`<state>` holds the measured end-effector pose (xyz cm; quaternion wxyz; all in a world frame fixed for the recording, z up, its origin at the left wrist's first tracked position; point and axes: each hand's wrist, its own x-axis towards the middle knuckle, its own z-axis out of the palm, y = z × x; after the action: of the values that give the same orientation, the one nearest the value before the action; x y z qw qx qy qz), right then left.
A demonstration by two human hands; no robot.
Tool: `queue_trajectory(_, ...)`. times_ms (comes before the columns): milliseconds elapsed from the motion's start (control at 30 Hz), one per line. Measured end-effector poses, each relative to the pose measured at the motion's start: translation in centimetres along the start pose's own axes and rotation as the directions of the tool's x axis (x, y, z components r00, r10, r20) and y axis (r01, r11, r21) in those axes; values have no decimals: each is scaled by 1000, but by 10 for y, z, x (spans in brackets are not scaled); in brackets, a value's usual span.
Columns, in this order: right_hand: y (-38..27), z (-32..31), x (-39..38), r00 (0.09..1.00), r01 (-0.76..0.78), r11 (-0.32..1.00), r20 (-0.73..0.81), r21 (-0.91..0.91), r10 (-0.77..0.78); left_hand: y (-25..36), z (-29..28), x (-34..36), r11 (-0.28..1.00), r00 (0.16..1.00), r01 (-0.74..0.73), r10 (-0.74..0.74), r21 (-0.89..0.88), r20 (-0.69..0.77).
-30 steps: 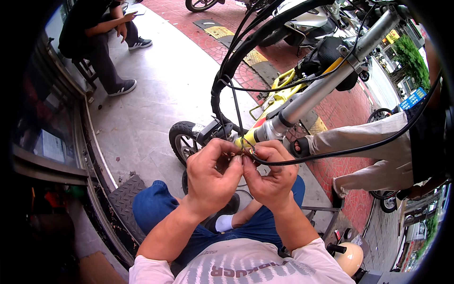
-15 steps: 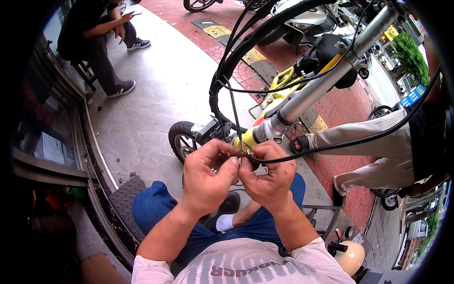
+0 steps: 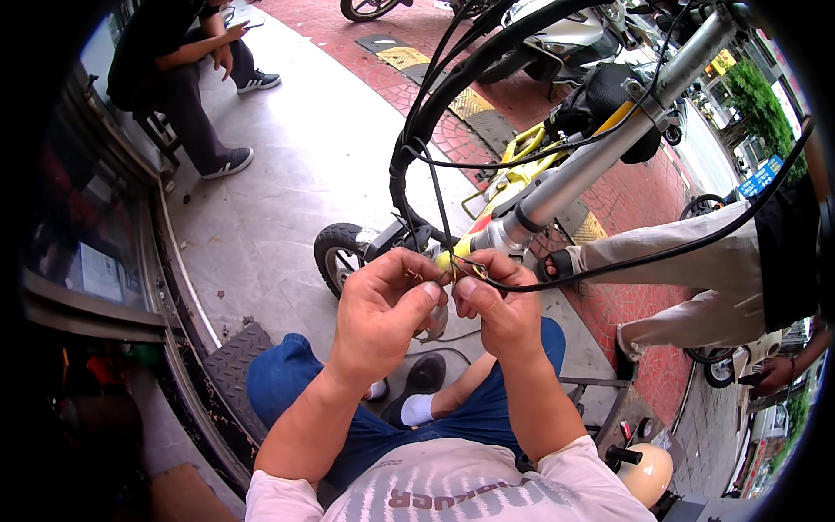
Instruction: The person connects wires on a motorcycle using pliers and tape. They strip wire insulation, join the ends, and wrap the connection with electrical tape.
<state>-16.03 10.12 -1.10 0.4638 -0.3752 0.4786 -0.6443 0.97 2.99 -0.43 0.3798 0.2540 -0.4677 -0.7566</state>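
My left hand [image 3: 379,317] and my right hand [image 3: 504,317] are pinched on thin wires [image 3: 458,265] in front of a yellow two-wheeler frame [image 3: 520,172]. The wires have small bare-looking and yellow ends, too fine to make out fully. They join black cables [image 3: 409,152] looping down from the handlebar along the silver steering column [image 3: 557,196]. The small front wheel [image 3: 337,261] stands beyond my left hand. My fingertips and thumbs are close together, with the wires between and around them; part of what they grip is hidden.
A seated person [image 3: 174,70] holds a phone at upper left. Another person [image 3: 670,248] in pale trousers and sandals is close at right. Parked scooters [image 3: 557,43] stand beyond a yellow-black ramp [image 3: 470,104]. A glass door frame [image 3: 139,322] borders the left; a cream rounded object [image 3: 644,478] is lower right.
My hands have risen slightly and my thumbs have separated a little, showing more of the spread wire ends. The hand of the person at right has come into view at the lower right edge.
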Motion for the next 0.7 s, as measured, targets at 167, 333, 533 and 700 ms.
queue_trajectory(167,-10,4,1,998,-59,998,29,17,58,-6,10,-2,985,992,-112,118,134,-41)
queue_trajectory(333,-15,2,7,997,-64,989,32,-130,69,-12,10,1,942,971,-219,236,255,-37)
queue_trajectory(533,-19,4,14,996,83,914,60,-396,-64,-10,8,2,927,970,-211,237,311,-47)
queue_trajectory(700,-21,11,21,898,407,583,190,-703,-397,-1,7,2,961,993,-88,106,262,-53)
